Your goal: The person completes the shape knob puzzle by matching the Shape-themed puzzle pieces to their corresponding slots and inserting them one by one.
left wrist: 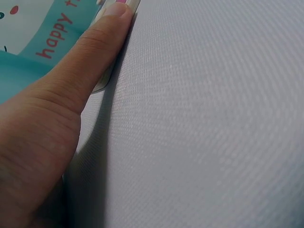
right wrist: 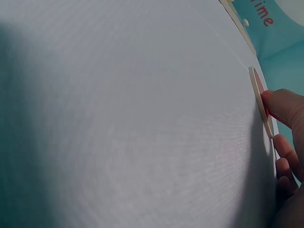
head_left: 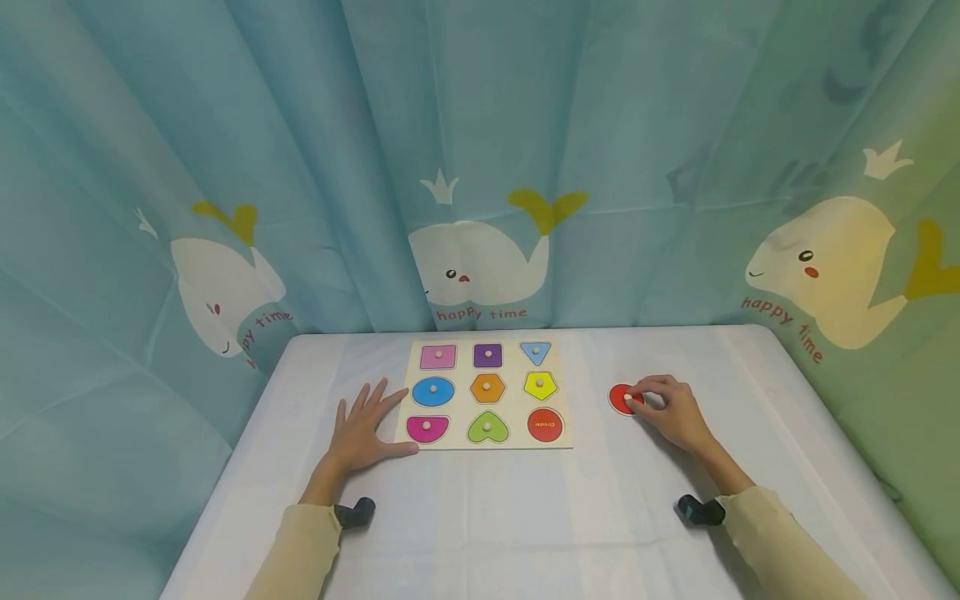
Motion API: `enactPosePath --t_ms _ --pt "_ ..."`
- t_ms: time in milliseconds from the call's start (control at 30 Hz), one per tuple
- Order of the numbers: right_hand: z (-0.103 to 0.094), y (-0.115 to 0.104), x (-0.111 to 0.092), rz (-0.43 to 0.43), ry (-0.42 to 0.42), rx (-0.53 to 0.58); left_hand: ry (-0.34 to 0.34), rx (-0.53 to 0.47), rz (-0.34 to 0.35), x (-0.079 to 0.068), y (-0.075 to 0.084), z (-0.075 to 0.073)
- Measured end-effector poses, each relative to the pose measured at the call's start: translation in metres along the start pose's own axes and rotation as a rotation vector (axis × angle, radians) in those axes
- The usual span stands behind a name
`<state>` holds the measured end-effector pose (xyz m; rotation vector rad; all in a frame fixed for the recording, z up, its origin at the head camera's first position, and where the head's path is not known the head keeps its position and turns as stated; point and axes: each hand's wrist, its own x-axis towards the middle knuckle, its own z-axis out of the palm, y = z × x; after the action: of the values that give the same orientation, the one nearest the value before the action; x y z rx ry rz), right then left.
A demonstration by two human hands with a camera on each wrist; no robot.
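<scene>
A cream wooden peg puzzle board (head_left: 459, 408) lies on the white tabletop, with several coloured, knobbed shapes in its recesses. Its front right recess, a red circle marked with a word (head_left: 545, 425), has no knob. My left hand (head_left: 358, 437) rests at the board's left edge, fingers spread, the thumb along the front left corner. To the right of the board, my right hand (head_left: 675, 414) pinches the small knob of a red round puzzle piece (head_left: 618, 398) between thumb and finger. In the right wrist view this round piece (right wrist: 257, 85) stands edge-on, its shadow beside it on the cloth.
The white cloth-covered table (head_left: 517, 517) reaches back to a blue-green curtain (head_left: 480, 100) printed with whales. Dark wrist-worn devices, left (head_left: 356, 512) and right (head_left: 701, 510), sit at the sleeve cuffs.
</scene>
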<state>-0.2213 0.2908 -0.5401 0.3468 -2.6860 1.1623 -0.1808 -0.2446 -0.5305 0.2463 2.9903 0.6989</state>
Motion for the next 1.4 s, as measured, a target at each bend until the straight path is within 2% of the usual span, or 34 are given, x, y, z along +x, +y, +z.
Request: enactPosePath --t_ms 233,567,700,967,1400 --pt "-0.001 0.0 0.001 0.016 -0.016 -0.013 0.0 -0.002 0.001 -0.001 0.001 -0.001" --pt "-0.004 -0.005 0.006 -0.022 -0.042 -0.02 0.004 -0.003 0.006 -0.001 -0.001 0.0" --pt "-0.008 -0.01 0.01 -0.012 -0.066 -0.025 0.006 -0.003 0.009 -0.002 0.001 -0.001" --pt "-0.012 -0.031 0.015 0.038 -0.063 -0.008 0.003 -0.005 0.013 -0.001 -0.001 -0.001" --pt "0.013 -0.06 0.027 0.039 -0.073 0.023 0.007 -0.019 0.015 0.0 -0.002 0.001"
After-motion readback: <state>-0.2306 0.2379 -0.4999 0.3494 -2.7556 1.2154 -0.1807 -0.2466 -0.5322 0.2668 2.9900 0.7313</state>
